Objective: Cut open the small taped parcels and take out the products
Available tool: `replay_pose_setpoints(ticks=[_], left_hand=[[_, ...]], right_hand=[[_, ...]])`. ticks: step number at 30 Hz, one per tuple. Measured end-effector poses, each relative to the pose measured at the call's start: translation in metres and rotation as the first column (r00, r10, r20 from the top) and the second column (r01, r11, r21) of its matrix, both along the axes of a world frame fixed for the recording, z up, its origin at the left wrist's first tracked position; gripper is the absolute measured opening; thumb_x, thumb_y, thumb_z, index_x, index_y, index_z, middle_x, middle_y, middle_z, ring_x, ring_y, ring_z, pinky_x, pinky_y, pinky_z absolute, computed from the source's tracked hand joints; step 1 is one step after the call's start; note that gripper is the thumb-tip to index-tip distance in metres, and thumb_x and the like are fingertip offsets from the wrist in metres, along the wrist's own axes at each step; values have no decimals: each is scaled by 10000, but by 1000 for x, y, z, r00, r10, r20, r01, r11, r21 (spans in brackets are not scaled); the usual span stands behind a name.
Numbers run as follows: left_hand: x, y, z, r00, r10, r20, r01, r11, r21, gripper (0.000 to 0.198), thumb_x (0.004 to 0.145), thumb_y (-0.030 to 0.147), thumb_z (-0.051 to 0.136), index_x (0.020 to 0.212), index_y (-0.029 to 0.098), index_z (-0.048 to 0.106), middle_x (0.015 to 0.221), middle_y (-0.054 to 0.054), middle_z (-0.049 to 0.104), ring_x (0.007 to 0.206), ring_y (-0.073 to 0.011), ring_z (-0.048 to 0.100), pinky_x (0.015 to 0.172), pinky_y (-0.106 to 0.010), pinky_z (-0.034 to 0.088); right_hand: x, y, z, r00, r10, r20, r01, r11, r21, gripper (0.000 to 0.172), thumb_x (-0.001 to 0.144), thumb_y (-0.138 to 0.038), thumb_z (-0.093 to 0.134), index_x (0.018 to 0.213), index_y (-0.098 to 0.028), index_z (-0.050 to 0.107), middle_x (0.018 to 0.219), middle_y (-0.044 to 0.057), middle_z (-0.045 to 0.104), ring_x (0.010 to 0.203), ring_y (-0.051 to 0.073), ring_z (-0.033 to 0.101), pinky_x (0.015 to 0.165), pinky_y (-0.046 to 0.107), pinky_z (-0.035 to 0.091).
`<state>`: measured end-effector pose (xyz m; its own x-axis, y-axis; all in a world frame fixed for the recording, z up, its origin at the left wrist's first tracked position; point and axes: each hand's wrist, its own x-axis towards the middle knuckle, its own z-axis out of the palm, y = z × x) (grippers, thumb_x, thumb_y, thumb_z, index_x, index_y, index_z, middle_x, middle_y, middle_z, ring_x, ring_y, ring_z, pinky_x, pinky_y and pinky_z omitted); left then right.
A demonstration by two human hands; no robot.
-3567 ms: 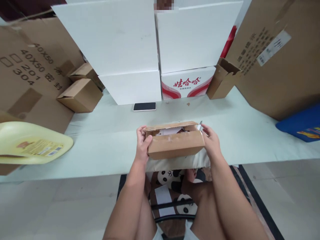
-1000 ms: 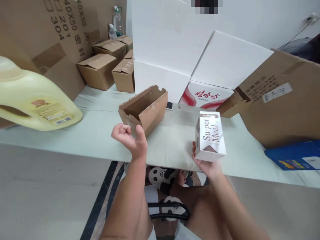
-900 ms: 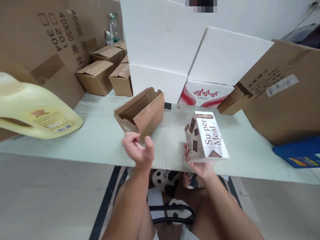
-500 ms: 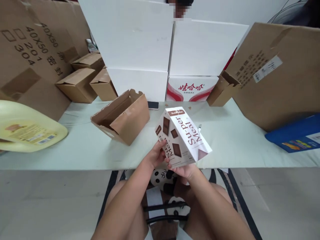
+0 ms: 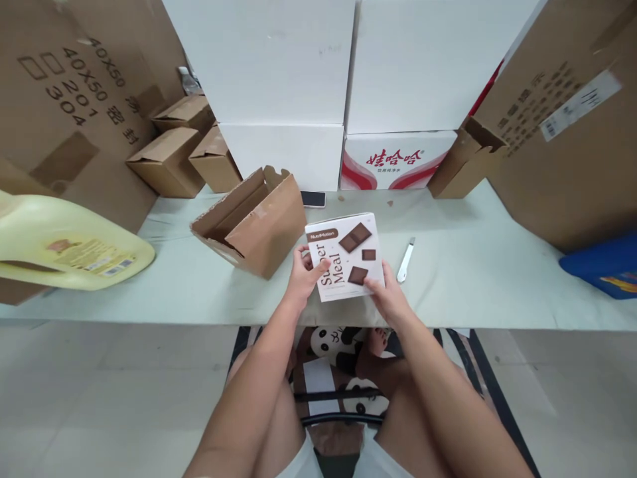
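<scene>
A white carton (image 5: pixel 351 265) printed with "Super Meal" and brown chocolate squares is held up over the front of the table, its printed face toward me. My left hand (image 5: pixel 303 275) grips its left side, thumb on the front. At the lower right corner, my right hand (image 5: pixel 391 295) holds it too, thumb over the print. Right of the carton lies a white utility knife (image 5: pixel 407 260) on the table. An open brown cardboard box (image 5: pixel 271 229) stands tilted to the left, close to my left hand; its inside shows only in part.
White boxes (image 5: pixel 279 66) are stacked along the back, with a phone (image 5: pixel 313 198) before them. Small brown boxes (image 5: pixel 166 162) stand back left. A yellow jug (image 5: pixel 84 242) is at left, a blue container (image 5: pixel 604 265) at right. Another brown box (image 5: pixel 462 159) stands back right.
The carton has turned from a slanted, two-sided view to one face toward me. My right hand has moved from beneath it to its right side. The knife shows fully now.
</scene>
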<state>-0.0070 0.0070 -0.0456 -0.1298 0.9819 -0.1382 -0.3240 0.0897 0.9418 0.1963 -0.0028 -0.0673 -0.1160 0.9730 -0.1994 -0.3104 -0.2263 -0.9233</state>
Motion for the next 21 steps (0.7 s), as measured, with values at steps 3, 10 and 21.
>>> replay_pose_setpoints(ticks=[3,10,21], left_hand=[[8,0,-7,990,-139,-28,139,990,9,746,657,581,878,1180,236,472,1127,-74,738,1018,-229,714,919,-378,554],[29,59,26,969,-189,-161,180,981,-70,582,793,339,811,1233,245,442,1092,-47,718,1003,-199,694,955,-387,518],[33,96,70,666,-180,-724,206,977,-53,346,983,388,502,1298,254,454,1395,-128,616,1292,-239,600,1052,-407,484]], right_hand=[[-10,0,-1,987,-123,-105,122,992,-20,711,707,-488,838,1312,-346,493,1352,18,651,1222,240,638,1015,426,555],[9,66,27,975,-222,-19,222,975,8,659,675,-433,821,1258,-361,522,1378,-24,622,1214,178,623,980,356,569],[58,126,64,926,-340,163,320,937,137,399,874,-366,641,1258,-358,536,1350,-34,639,1086,115,676,890,289,606]])
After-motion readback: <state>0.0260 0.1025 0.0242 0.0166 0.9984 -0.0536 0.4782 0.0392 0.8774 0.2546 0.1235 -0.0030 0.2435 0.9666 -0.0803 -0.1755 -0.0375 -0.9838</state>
